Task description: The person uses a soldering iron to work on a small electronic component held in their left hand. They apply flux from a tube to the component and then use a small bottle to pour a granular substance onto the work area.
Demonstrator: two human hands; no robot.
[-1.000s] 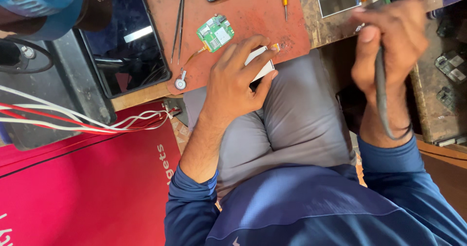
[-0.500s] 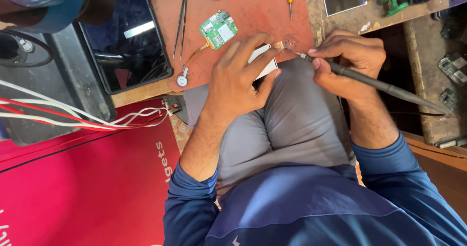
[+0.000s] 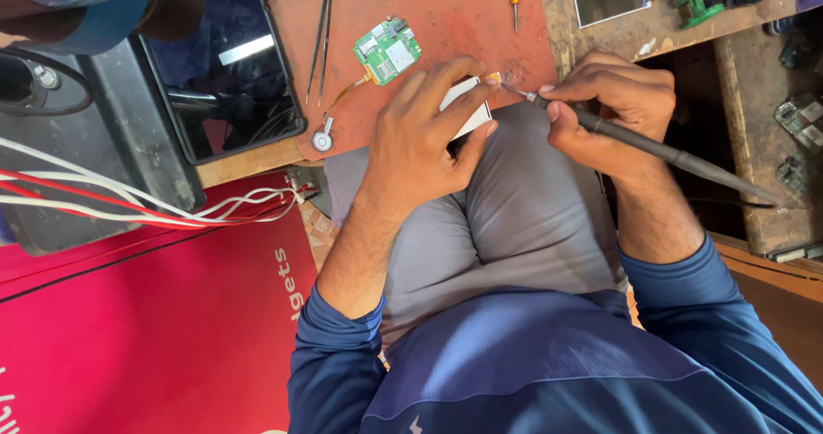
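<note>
Fingers of the left hand (image 3: pixel 424 138) curl over a small white flat rectangular part (image 3: pixel 467 112), pinning it at the near edge of the reddish-brown work mat (image 3: pixel 446 22); the forearm rises from a rolled blue sleeve across the grey-trousered lap. The right hand (image 3: pixel 613 108) is closed in a pen-like pinch around a slim dark soldering iron (image 3: pixel 651 147), whose metal tip touches a tiny yellowish contact (image 3: pixel 495 77) just beside the white part. The iron's handle runs back to the right over the wrist, ending near the wooden bench (image 3: pixel 754 99).

Most of the white part is hidden under the left fingers, so its kind cannot be told. A small green circuit board (image 3: pixel 387 51) with a thin wire lies on the mat nearby, beside thin metal tweezers (image 3: pixel 321 31). A black-framed glass screen panel (image 3: pixel 227 65) is cut off by blue equipment at the top left.
</note>
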